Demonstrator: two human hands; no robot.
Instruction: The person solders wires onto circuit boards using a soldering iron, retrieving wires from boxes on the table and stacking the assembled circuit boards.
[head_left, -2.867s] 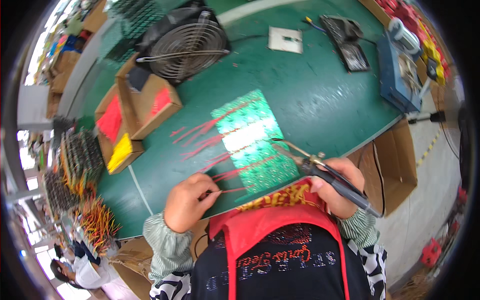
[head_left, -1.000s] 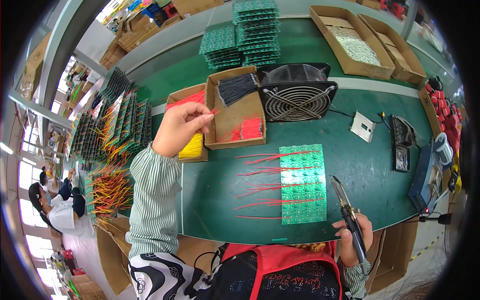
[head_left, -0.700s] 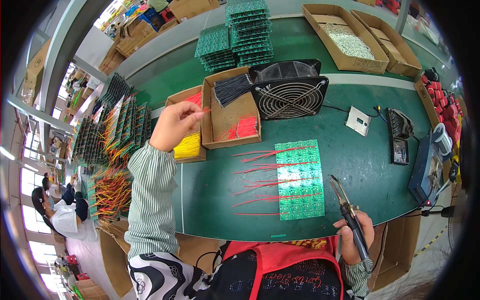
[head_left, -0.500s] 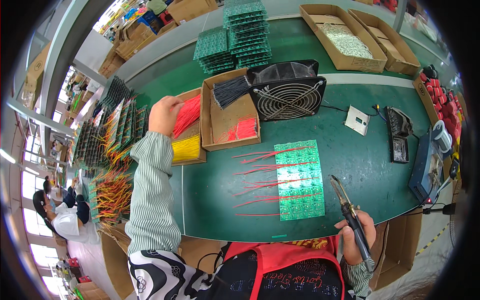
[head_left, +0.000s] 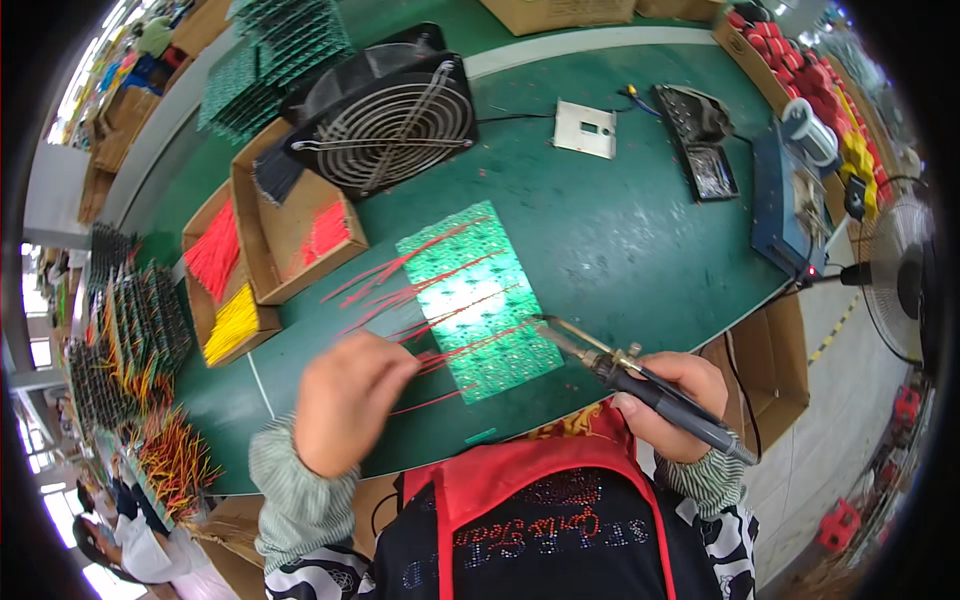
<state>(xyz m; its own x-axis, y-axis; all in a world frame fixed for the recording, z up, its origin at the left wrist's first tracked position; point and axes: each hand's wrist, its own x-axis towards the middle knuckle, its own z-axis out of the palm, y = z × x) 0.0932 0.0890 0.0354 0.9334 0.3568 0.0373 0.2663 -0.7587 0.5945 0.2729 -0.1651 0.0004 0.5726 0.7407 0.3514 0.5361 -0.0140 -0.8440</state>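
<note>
A green circuit board panel (head_left: pixel 505 255) lies on the green table, with several thin red wires (head_left: pixel 375 272) laid across it in rows, their ends sticking out to the left. My left hand (head_left: pixel 350 395) is closed in a pinch at the board's lower left, at the outer ends of the lower wires. A red wire runs from its fingertips onto the board, partly blurred. In my right hand (head_left: pixel 680 395) is a soldering iron (head_left: pixel 650 388) with a thin metal tube along its shaft. Its tip is at the board's right edge; whether it touches cannot be told.
Cardboard boxes of red wires (head_left: pixel 212 255), yellow wires (head_left: pixel 232 322) and black wires (head_left: pixel 275 172) stand at left. Behind the board is a black fan (head_left: pixel 390 130). A blue soldering station (head_left: pixel 785 200) and solder spool (head_left: pixel 810 132) stand at right. Wired boards (head_left: pixel 150 320) crowd the far left.
My left hand has come from the red wire box to the wires beside the board. The soldering iron has moved left to the board's edge. The whole view has shifted and turned.
</note>
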